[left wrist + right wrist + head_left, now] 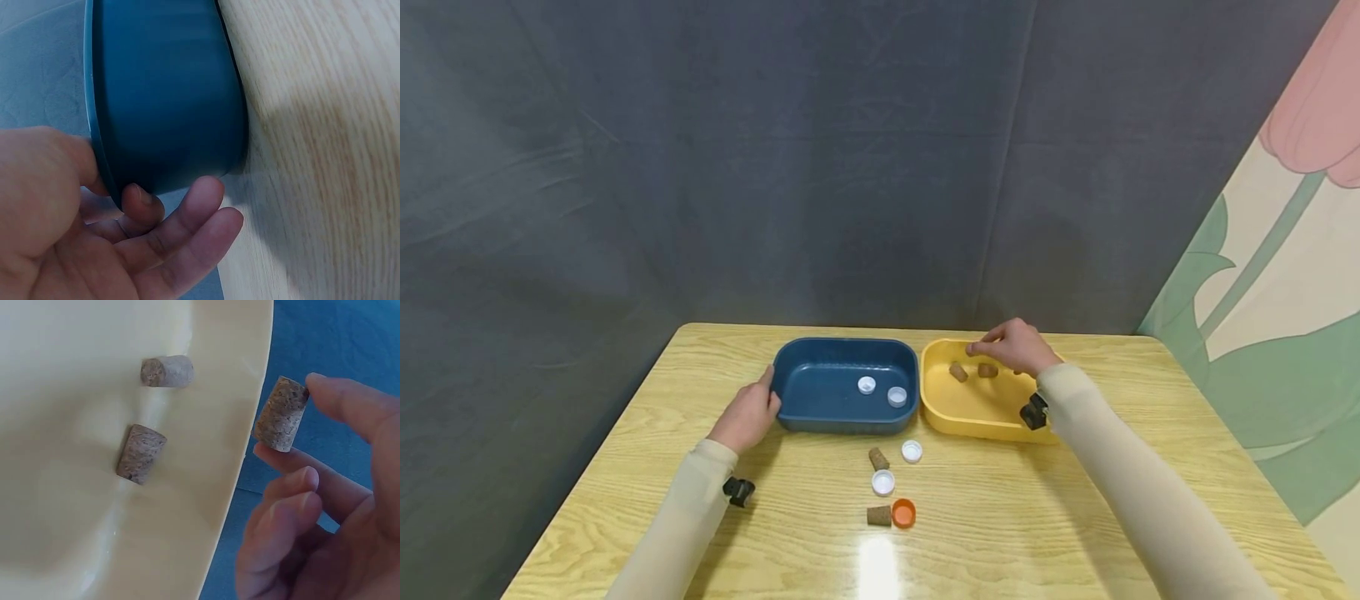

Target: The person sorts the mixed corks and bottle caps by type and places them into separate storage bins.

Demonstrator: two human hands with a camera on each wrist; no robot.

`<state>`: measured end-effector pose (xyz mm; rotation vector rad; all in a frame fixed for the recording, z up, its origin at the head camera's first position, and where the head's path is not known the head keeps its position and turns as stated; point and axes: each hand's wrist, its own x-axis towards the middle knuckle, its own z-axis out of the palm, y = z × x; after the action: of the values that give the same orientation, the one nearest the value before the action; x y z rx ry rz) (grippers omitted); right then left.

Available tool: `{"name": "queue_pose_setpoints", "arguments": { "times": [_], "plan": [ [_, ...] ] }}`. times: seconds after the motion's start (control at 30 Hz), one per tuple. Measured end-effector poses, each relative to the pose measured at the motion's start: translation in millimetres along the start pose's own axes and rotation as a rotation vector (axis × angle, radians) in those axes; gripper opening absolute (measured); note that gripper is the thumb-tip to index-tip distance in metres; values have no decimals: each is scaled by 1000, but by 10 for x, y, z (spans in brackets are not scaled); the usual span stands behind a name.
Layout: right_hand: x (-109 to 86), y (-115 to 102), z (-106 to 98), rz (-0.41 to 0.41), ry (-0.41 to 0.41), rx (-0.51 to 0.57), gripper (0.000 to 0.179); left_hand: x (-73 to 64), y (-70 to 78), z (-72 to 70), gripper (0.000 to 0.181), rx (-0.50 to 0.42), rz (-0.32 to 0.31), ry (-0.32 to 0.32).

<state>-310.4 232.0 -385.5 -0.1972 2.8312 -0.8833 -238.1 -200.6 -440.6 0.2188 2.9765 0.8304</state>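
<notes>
Our right hand pinches a cork by the far rim of the yellow tray; other corks lie inside. Left of that tray, our left hand grips the blue tray. Likely step: placing the cork. Next calls for lowering it, then parting the pinch.

The corks look rough, the trays smooth plastic, the table glossy wood
</notes>
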Motion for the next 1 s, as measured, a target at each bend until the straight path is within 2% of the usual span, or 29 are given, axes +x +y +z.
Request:
{"name": "queue_pose_setpoints", "arguments": {
  "times": [0.6, 0.8, 1.0],
  "plan": [
    [66, 19, 53, 26, -79, -9, 49, 1, 1, -5, 59, -3, -15, -7],
    [78, 43, 61, 43, -74, -20, 51, 4, 7, -5, 59, -2, -17, -16],
    [62, 44, 46, 26, -64, -14, 52, -5, 13, -11, 59, -3, -16, -3]
  ]
}}
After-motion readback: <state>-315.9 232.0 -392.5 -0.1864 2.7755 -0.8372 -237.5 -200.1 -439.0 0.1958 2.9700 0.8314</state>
